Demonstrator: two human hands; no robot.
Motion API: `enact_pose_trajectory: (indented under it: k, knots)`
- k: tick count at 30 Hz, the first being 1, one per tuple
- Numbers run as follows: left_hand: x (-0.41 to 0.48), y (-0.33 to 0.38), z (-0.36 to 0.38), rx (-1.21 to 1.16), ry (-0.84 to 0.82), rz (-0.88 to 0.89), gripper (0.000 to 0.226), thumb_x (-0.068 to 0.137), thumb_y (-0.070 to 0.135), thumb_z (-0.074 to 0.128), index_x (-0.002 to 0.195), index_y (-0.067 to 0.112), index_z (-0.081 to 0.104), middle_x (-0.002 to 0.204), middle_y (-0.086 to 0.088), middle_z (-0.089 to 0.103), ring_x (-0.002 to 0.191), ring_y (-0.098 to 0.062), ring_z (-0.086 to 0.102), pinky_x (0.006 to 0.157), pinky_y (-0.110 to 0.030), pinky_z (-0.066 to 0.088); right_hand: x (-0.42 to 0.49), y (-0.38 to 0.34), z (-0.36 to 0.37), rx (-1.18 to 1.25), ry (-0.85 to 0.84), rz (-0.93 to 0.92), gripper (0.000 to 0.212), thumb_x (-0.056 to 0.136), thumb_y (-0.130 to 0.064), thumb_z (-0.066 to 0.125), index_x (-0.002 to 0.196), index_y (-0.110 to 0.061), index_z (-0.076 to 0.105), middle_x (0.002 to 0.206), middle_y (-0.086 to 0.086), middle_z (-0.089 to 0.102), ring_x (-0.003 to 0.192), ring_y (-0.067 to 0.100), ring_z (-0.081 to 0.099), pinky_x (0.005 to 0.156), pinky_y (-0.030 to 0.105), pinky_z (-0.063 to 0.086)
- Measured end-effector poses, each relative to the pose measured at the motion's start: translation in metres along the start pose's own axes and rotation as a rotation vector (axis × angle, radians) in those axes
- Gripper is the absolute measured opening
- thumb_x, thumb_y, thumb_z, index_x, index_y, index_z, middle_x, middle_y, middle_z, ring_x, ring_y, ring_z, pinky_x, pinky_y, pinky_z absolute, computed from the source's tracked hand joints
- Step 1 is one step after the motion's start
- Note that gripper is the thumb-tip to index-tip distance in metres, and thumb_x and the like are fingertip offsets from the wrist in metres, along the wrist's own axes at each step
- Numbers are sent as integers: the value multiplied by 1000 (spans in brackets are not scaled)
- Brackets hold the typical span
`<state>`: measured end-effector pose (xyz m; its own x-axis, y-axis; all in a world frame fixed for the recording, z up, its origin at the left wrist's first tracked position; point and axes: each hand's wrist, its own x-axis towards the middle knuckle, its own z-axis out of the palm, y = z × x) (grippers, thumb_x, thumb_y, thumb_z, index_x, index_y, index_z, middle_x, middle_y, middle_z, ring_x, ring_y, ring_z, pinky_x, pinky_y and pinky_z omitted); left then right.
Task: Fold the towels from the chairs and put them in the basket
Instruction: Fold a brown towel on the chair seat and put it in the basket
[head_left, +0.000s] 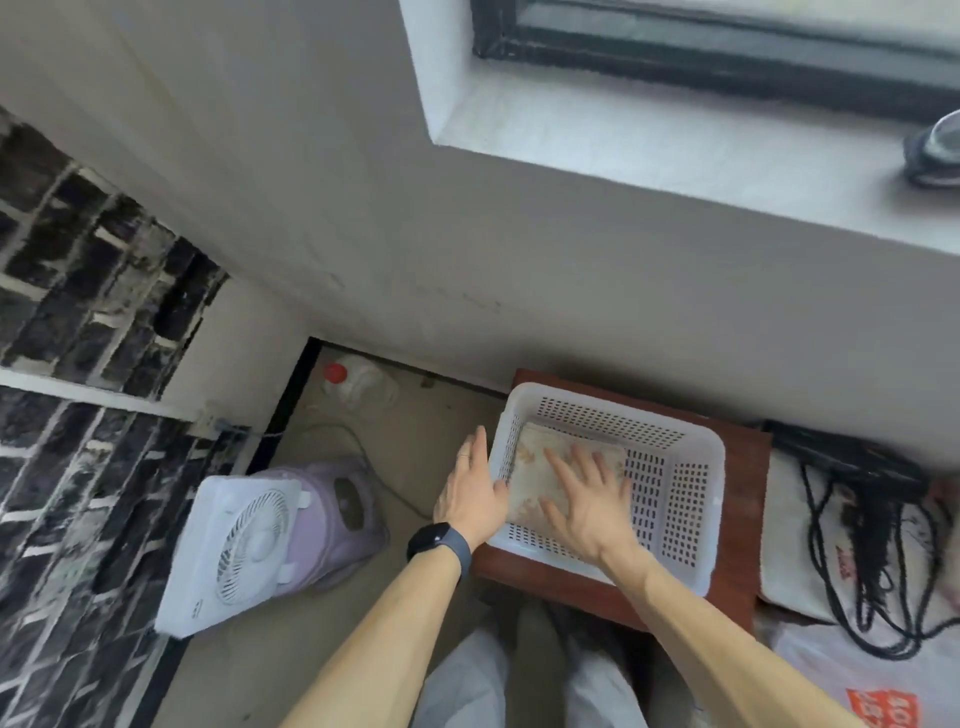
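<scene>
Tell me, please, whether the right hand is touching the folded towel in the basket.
Touching. The head view shows the right hand lying flat, fingers spread, on the folded towel inside the basket.

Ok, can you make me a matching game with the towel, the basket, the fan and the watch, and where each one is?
Things: 1 towel; 2 basket; 3 fan; 4 watch.
Places: A on the floor; B on the left arm; C inside the basket; D on the brown table.
Pairs: 1-C, 2-D, 3-A, 4-B.
</scene>
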<state>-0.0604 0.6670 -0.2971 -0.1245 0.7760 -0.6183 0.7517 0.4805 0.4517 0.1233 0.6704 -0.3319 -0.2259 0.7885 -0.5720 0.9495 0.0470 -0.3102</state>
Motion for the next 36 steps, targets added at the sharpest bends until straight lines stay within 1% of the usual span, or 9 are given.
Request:
enact_pose_trajectory:
  k: [5,9,13,17,19,24,28,33,36]
  knots:
    - [-50,-11,-14,-114,195,-58,75,96,25,51,157,34,8,165,2,16,145,-26,32,113,-42,36,-47,-16,-43,-12,131,-220,54,95,-53,43,148,-39,41,153,-4,47,144,24,36,117,53,28]
    - [-106,-35,-24,-220,386,-162,69,97,21,51,156,33,17,162,1,22,145,-25,31,116,-41,32,-72,-54,-71,-77,145,-499,48,94,-50,43,139,-38,55,144,-12,55,140,21,43,113,42,34]
    - [-183,-71,-30,-320,583,-298,67,95,19,53,155,31,25,160,0,30,145,-20,31,115,-35,31,-98,-110,-80,-65,138,-755,48,89,-55,41,127,-37,64,129,-15,66,131,23,53,108,44,44]
    - [-270,-124,-32,-434,776,-478,60,94,15,55,150,26,38,154,-2,40,141,-21,38,112,-28,32,-133,-193,-69,-62,90,-1086,41,86,-48,51,118,-31,69,117,-11,72,118,24,63,104,42,48]
    - [-320,-151,-29,-470,871,-593,57,94,15,55,148,26,41,150,-1,44,138,-22,41,108,-24,30,-160,-239,-57,-89,24,-1222,40,85,-46,50,116,-29,70,115,-10,73,116,24,64,105,40,46]
    - [-450,-216,-11,-557,1072,-881,52,95,17,57,146,22,45,145,-5,50,129,-27,49,105,-31,35,-254,-347,-8,-175,-178,-1455,40,89,-46,47,114,-27,71,112,-9,72,118,20,58,103,30,39]
    - [-550,-270,19,-569,1217,-1079,49,93,23,58,141,27,49,140,-1,55,128,-26,50,104,-37,43,-331,-418,55,-211,-338,-1603,45,88,-54,42,115,-30,71,115,-7,72,115,22,60,104,34,42]
    - [-661,-335,49,-638,1306,-1251,51,94,29,56,144,33,45,144,2,51,133,-24,46,106,-40,43,-427,-487,143,-289,-471,-1769,32,93,-52,49,116,-39,67,123,-13,68,120,20,58,103,39,45]
    - [-724,-369,62,-662,1357,-1330,49,96,30,55,144,31,46,145,1,50,133,-24,45,108,-41,41,-490,-526,187,-373,-535,-1861,35,92,-54,46,120,-42,64,125,-14,66,117,15,59,103,42,47]
